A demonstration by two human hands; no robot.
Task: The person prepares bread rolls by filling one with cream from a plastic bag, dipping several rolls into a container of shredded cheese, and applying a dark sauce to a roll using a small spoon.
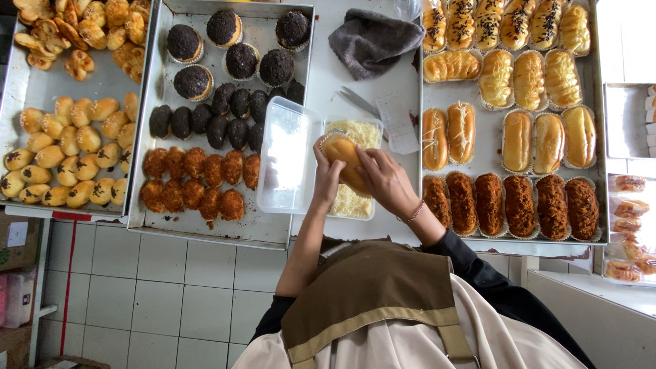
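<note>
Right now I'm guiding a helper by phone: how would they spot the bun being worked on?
Find the clear plastic tub of grated cheese between the two big metal trays. Just over it, both hands, left and right, hold one golden oval bun. It is the only bun off a tray.

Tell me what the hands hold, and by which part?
Both hands, left hand and right hand, hold one golden bun by its ends, above the container of grated cheese.

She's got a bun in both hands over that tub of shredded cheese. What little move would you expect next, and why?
Probably she lowers the bun into the shredded cheese. The left hand and right hand hold it right above the open plastic tub, its lid leaning aside. The part of the bun that shows looks bare, while two long buns on the right tray carry pale shreds.
</note>
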